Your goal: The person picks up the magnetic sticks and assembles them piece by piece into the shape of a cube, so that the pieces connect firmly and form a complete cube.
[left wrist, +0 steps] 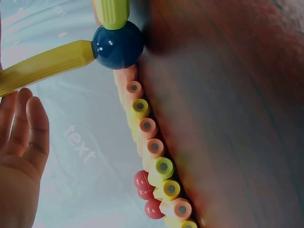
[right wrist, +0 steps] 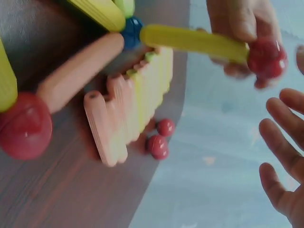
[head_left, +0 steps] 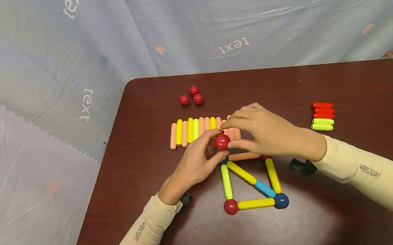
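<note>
Glossy red plastic ball [head_left: 222, 141] pinched between our left hand [head_left: 193, 164] fingers and right hand [head_left: 267, 132] fingers, atop upright yellow ribbed rod [right wrist: 192, 42], just before peach-and-yellow rod row [head_left: 197, 129] on worktop [head_left: 360, 91].

Both hands meet over the dark table [head_left: 323, 84] — the left hand [head_left: 194, 165] and the right hand [head_left: 268, 132] pinch a red ball [head_left: 222, 141] between their fingers, above a flat frame of sticks [head_left: 251, 185]. Behind lies a row of sticks [head_left: 197, 129]; three red balls [head_left: 191, 95] sit farther back — a small stack of sticks [head_left: 322, 116] lies to the right.
</note>
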Available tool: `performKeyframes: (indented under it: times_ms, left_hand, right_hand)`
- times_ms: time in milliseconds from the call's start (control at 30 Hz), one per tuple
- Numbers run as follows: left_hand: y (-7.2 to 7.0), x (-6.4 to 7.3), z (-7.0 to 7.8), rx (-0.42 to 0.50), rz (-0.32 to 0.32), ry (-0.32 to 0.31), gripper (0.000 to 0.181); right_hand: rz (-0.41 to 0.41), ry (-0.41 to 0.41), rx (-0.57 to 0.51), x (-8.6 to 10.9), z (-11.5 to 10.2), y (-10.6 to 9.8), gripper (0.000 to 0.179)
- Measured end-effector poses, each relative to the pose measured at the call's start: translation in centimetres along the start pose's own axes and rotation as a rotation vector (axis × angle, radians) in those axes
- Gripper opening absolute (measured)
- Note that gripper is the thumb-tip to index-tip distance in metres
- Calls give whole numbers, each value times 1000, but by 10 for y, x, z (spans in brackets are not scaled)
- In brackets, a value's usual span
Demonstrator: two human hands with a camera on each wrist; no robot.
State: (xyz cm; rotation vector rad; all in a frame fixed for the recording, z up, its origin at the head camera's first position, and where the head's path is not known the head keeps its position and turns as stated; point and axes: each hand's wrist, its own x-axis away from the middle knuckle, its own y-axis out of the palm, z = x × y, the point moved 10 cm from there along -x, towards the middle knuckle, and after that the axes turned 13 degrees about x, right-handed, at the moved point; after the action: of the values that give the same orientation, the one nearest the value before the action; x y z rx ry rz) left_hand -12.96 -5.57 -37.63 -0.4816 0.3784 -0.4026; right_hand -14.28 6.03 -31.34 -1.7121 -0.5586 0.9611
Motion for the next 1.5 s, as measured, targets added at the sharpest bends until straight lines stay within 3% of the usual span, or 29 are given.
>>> performKeyframes:
  times_ms: [167,300,433,633,933,1133,1367,1433,1500]
  left_hand:
    - [-2,-1,4,-6,16,17,55]
    - [-1,1,4,-9,11,14,56]
    - [0,1,4,-11,9,16,56]
    - [0,1,4,-12,7,13,55]
    - [-1,-1,6,-23,10,21,54]
    - [-2,-2,7,-22,16,35,53]
    - [-4,1,6,-25,25,30,54]
    - [-4,1,6,-25,24,28,54]
    - [-4,2,6,-31,22,33,55]
  right_hand:
    - [-20,62,-4,3,27,8,33]
    - [-126,72,18,9,46,38,29]
    - [-218,49,46,17,58,68,30]
    - [-250,-27,76,22,62,92,30]
    - [-233,-116,191,20,54,95,35]
    - [-270,-112,242,20,55,97,20]
    - [-303,-191,322,23,50,104,15]
    - [-301,-172,306,24,53,102,17]
    - [-291,-100,246,25,59,94,18]
